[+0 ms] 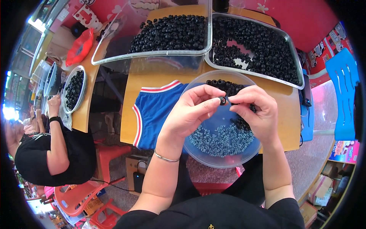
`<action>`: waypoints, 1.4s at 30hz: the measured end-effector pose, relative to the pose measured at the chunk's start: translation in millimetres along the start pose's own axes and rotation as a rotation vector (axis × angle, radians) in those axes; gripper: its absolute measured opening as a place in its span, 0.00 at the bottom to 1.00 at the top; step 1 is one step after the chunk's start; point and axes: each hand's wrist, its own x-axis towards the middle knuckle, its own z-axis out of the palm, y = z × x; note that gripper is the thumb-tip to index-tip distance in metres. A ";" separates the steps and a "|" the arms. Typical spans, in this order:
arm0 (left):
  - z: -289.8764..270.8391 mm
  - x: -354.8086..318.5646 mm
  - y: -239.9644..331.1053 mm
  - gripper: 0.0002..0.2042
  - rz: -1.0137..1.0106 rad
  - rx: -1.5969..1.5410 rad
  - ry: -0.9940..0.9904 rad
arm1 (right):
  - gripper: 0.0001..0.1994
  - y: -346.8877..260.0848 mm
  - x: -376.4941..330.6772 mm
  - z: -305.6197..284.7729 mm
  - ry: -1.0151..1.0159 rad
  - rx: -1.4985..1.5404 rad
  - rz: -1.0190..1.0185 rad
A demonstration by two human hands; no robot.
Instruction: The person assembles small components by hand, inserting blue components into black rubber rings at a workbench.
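My left hand (pixel 192 108) pinches a small round black plastic piece (pixel 223 100) with a hole in its face. Close beside it, the thumb and fingertips of my right hand (pixel 259 108) are pressed together; what they hold, if anything, is too small to make out. Both hands are above a see-through round basin (pixel 198 159). Many small metal springs (pixel 223 141) lie in the basin's near half. Black plastic pieces (pixel 221 84) are heaped along its far side, partly hidden by my hands.
Behind the basin stand a see-through bin (pixel 152 57) of round black pieces and a metal tray (pixel 301 82) of smaller black parts. Blue shorts (pixel 158 110) lie on the wooden table (pixel 127 126). At left a person (pixel 57 152) reaches toward a bowl (pixel 84 86) of black pieces.
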 end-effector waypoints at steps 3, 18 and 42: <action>1.4 0.2 -0.6 0.10 -0.014 -0.001 0.003 | 0.10 3.5 -0.9 3.6 0.039 0.029 -0.010; 2.8 -0.2 0.1 0.09 -0.032 0.059 -0.010 | 0.09 0.5 -0.7 4.6 0.014 -0.108 -0.079; 2.4 -1.2 3.9 0.26 -0.009 0.238 -0.069 | 0.11 -7.7 -2.1 6.2 -0.142 -0.194 0.013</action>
